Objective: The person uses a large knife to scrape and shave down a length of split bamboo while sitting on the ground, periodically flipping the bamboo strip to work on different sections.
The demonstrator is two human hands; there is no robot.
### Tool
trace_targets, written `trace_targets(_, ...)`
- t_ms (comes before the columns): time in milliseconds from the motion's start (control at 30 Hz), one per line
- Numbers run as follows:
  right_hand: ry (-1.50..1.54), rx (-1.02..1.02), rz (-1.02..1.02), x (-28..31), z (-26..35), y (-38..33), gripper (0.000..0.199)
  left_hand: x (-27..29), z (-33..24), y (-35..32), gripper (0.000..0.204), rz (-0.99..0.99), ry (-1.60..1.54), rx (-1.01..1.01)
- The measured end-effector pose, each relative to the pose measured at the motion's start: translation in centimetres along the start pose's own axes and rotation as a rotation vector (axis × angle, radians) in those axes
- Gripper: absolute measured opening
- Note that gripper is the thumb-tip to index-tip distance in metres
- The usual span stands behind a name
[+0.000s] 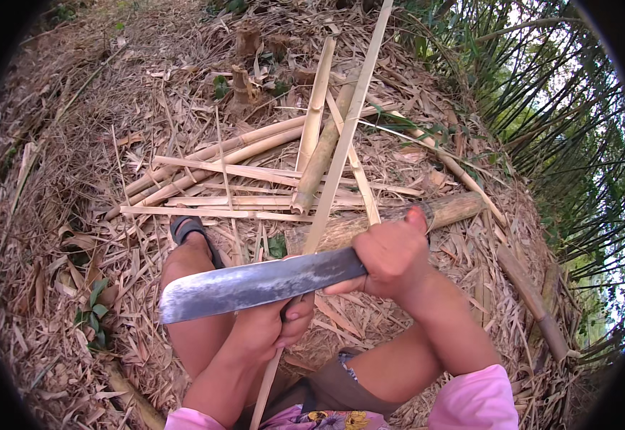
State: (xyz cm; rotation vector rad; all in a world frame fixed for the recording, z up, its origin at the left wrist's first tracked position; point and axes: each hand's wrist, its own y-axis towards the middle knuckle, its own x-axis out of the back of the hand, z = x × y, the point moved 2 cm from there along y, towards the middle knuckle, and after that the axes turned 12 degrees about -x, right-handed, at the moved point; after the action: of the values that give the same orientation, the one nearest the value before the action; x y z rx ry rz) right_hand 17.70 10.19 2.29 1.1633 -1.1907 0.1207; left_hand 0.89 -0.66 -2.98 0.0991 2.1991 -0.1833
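My right hand (391,258) is closed around the handle of a machete (255,285), whose reddish end pokes out above the fist. The broad, dark blade points to the left and crosses over a long, pale bamboo strip (342,143). Below the blade, my left hand (266,331) grips that strip, its fingers wrapped round it; the blade hides part of the hand. The strip slants from my lap up past the top of the view. Whether the edge touches the strip I cannot tell.
Split bamboo pieces (240,172) lie crossed ahead, with a round bamboo pole (330,147) among them. A thick log (456,209) lies beyond my right hand. Cut stumps (244,86) stand farther off. Dry leaves cover the ground, and bamboo stalks (556,122) grow at the right.
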Motion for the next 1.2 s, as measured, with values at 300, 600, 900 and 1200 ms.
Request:
trace_targets(300, -0.234, -0.044, -0.130, -0.7, -5.6, -0.1, 0.063, -0.2, -1.3, -0.3, 0.025, -0.013, 0.049, 0.004)
trace_targets(600, -0.034, -0.268, -0.069, -0.6, -5.0, -1.4, 0.059, -0.4, -0.5, 0.2, 0.026, 0.001, 0.057, 0.012)
trace_targets(900, -0.273, -0.508, -0.166, -2.4, -13.5, -0.4, 0.065, -2.2, 0.6, 0.8, 0.024, -0.017, 0.166, 0.079)
trace_targets(1200, -0.231, -0.645, -0.229, -1.8, -15.1, 1.3, 0.061, -2.9, -1.6, -0.4, 0.018, 0.024, 0.281, 0.072)
